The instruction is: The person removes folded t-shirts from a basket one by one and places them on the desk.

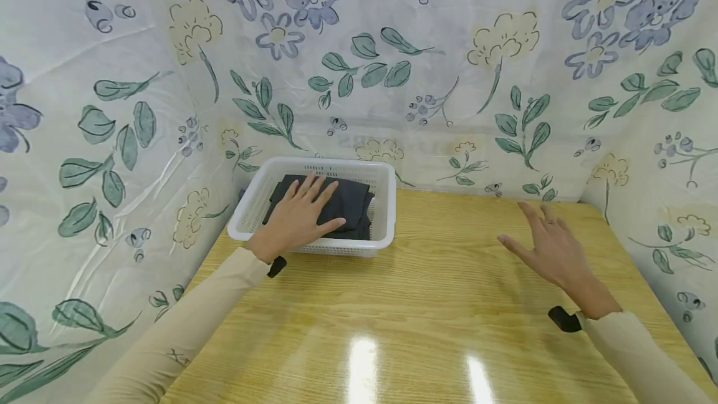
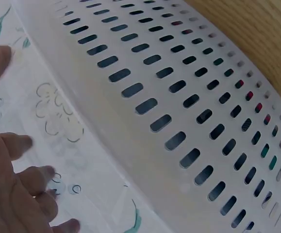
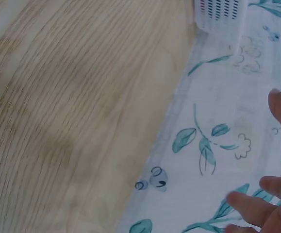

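A white plastic basket (image 1: 387,204) with slotted walls stands on the table at the back left. Dark folded cloth (image 1: 353,195) lies in it. My left hand (image 1: 294,217) is spread over the basket with its fingers apart, overlapping the cloth in the head view. In the left wrist view that hand (image 2: 14,189) appears beside the basket's slotted wall (image 2: 145,111), with dark, red and green patches showing through the slots. Over the table's right side hangs my right hand (image 1: 552,248), fingers loosely extended and holding nothing. The right wrist view catches its fingers (image 3: 249,208) at the lower right.
The wood-grain table (image 1: 415,304) reaches back to a hanging sheet (image 1: 437,98) printed with flowers and leaves. More of this sheet closes in the left and right sides. Dark wrist-camera mounts (image 1: 563,320) sit at both wrists.
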### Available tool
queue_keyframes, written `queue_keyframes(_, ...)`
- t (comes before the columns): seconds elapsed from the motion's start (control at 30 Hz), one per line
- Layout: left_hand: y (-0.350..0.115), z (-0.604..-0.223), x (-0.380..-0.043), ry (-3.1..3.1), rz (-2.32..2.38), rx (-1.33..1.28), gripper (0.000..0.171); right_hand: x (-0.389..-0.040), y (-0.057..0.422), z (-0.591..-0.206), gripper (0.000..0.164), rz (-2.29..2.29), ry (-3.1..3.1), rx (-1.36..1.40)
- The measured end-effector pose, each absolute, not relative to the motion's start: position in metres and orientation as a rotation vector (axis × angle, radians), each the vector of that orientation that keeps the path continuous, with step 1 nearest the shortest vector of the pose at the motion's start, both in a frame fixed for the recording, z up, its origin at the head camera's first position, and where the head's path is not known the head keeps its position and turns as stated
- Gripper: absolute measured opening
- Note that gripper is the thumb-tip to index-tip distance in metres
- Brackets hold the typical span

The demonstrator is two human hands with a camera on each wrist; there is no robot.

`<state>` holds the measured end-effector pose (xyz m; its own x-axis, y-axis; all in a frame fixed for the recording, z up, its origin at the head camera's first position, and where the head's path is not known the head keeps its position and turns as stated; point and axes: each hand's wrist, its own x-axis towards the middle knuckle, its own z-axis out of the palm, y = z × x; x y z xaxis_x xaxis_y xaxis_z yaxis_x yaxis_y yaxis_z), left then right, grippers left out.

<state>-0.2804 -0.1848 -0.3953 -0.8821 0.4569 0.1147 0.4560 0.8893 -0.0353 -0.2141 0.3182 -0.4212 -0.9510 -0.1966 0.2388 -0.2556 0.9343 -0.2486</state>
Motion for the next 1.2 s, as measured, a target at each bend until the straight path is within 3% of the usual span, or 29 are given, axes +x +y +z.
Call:
queue_keyframes(0.27, -0.194, -0.392, -0.282, -2.867, -0.053, -0.69, 0.057, -0.215, 0.301, -0.418, 0.067, 0.499, -2.853, 0.34)
queue_keyframes(0.57, -0.211, -0.385, -0.292, -2.963, -0.296, -0.631, 0.04, -0.226, 0.271, -0.419, 0.043, 0.595, -2.816, 0.405)
queue_keyframes(0.8, -0.228, -0.385, -0.302, -3.048, -0.383, -0.573, 0.039, -0.244, 0.234, -0.422, 0.031, 0.705, -2.785, 0.471)
queue_keyframes(1.2, -0.253, -0.381, -0.312, -3.107, -0.565, -0.48, 0.04, -0.265, 0.166, -0.415, 0.026, 1.028, -2.779, 0.546)
